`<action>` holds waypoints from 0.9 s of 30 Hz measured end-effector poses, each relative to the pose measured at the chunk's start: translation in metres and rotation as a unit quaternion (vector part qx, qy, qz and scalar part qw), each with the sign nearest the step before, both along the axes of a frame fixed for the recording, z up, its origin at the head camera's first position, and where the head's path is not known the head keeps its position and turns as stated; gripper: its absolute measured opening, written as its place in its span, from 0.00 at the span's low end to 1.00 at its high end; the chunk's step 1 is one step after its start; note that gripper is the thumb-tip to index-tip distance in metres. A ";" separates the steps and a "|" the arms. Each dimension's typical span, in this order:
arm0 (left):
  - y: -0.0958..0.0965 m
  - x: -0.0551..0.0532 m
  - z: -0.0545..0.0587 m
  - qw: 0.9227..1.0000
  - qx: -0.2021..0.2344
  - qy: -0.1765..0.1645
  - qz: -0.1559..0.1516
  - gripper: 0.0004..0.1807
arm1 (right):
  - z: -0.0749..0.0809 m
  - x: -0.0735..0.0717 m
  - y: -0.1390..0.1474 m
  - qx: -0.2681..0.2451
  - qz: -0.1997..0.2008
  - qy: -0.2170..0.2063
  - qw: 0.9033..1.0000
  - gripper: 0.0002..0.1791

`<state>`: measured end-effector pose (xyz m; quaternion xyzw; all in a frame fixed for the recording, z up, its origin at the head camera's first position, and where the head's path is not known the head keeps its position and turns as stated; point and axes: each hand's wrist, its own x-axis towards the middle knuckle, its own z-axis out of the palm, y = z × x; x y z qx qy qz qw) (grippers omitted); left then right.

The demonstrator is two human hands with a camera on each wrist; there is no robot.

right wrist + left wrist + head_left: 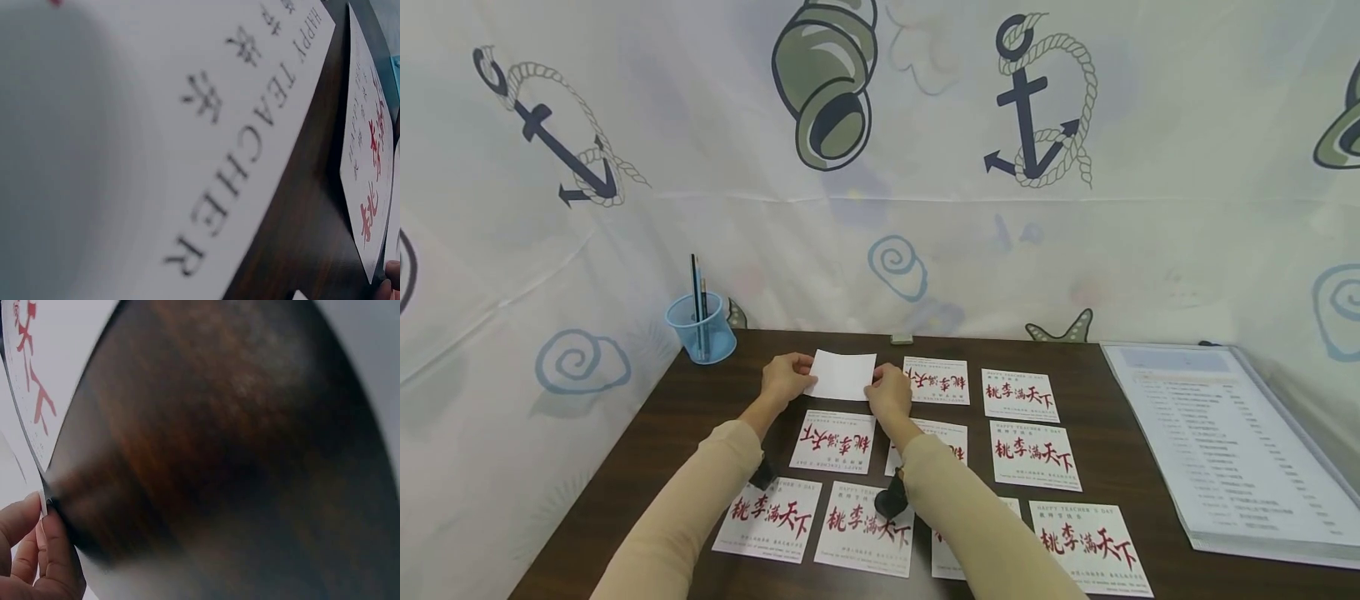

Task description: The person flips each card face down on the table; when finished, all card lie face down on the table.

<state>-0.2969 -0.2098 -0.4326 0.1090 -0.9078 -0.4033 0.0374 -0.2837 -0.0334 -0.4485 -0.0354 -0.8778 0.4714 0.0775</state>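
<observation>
The left hand [786, 380] and right hand [891, 392] pinch opposite edges of the blank-faced card [842, 375] near the far edge of the table [700, 408] — an uneven pull could crease it, or the right hand could nudge the neighbouring printed card [942, 382]

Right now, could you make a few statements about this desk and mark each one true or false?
1. The left grip pinches the plain white card. True.
2. The blue cup stands empty. False: pen-like sticks stand in it.
3. The large printed sheet lies to the right of the printed cards. True.
4. All the printed cards read the same way up. False: in the head view, some appear upside down.
5. The right grip is at the plain white card's right edge. True.
</observation>
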 end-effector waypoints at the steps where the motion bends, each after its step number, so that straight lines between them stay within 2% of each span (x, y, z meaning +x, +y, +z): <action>1: 0.000 0.000 0.000 1.000 -0.002 -0.002 0.000 0.19 | 0.000 0.000 0.000 0.006 0.002 0.000 1.000 0.12; 10: 0.003 -0.001 0.002 1.000 -0.017 -0.015 0.009 0.17 | -0.001 -0.001 -0.002 0.028 0.004 -0.002 1.000 0.12; 17: 0.003 -0.003 0.005 0.999 -0.035 -0.029 0.004 0.17 | 0.002 -0.001 -0.001 0.030 0.003 -0.001 1.000 0.14; 22: 0.003 -0.004 0.006 0.997 -0.075 -0.026 -0.002 0.17 | 0.002 -0.002 0.000 0.034 0.005 -0.003 0.999 0.15; 25: 0.003 -0.004 0.005 0.996 -0.086 -0.027 -0.006 0.17 | 0.002 -0.003 0.001 0.026 0.011 -0.004 1.000 0.16; 27: 0.003 -0.003 0.005 0.996 -0.087 -0.030 -0.007 0.18 | 0.001 -0.003 0.005 0.001 0.019 -0.010 1.000 0.16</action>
